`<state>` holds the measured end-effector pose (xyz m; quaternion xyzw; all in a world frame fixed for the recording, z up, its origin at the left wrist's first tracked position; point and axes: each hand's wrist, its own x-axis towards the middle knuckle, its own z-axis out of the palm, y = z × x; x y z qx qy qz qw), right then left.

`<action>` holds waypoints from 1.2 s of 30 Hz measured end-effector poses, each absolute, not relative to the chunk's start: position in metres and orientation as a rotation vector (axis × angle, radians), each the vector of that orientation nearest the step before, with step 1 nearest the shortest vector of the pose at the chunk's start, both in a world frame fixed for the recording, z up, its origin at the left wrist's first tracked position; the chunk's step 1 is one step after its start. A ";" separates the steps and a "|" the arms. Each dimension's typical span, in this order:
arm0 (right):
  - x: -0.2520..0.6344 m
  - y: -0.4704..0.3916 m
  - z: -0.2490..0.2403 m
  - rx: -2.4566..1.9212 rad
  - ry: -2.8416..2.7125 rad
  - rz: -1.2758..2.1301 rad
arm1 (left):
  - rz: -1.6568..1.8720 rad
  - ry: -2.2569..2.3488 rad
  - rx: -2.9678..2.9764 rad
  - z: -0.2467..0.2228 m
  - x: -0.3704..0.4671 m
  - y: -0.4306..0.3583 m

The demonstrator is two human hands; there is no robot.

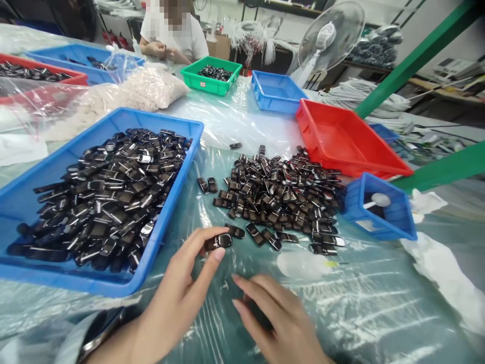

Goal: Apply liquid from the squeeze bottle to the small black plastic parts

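Note:
Between the thumb and index finger of my left hand point(189, 275) is a small black plastic piece point(219, 242) with a shiny edge. My right hand point(275, 316) is to its right, low over the plastic-covered table, its fingers bent and apart with nothing seen between them. Just beyond the held piece lies another black piece point(235, 231). A loose pile of similar pieces point(284, 192) spreads across the table ahead of both hands. On the left, a large blue tray point(172, 217) is heaped with more of the same pieces.
At the right are a red tray point(344, 134) and a small blue bin point(403, 212) holding a white round item. Farther back stand a green tray point(212, 86), a blue tray point(278, 93) and bagged beige material point(151, 88). A person point(182, 35) sits across the table.

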<state>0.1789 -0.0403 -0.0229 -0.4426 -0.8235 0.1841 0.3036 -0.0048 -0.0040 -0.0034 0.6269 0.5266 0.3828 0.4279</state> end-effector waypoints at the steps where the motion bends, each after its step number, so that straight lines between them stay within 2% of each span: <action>1: 0.173 -0.038 -0.025 -1.191 -2.181 0.484 | 0.952 1.301 1.597 -0.003 -0.005 -0.004; 17: 0.175 -0.022 0.001 -1.198 -1.954 0.924 | 0.931 1.024 1.895 -0.007 -0.007 -0.011; 27: 0.189 -0.026 0.017 -1.075 -0.990 1.755 | 0.926 0.918 1.910 -0.007 -0.006 -0.015; 36: 0.189 -0.025 0.019 -1.012 -0.769 1.966 | 0.845 0.856 1.871 -0.004 -0.007 -0.018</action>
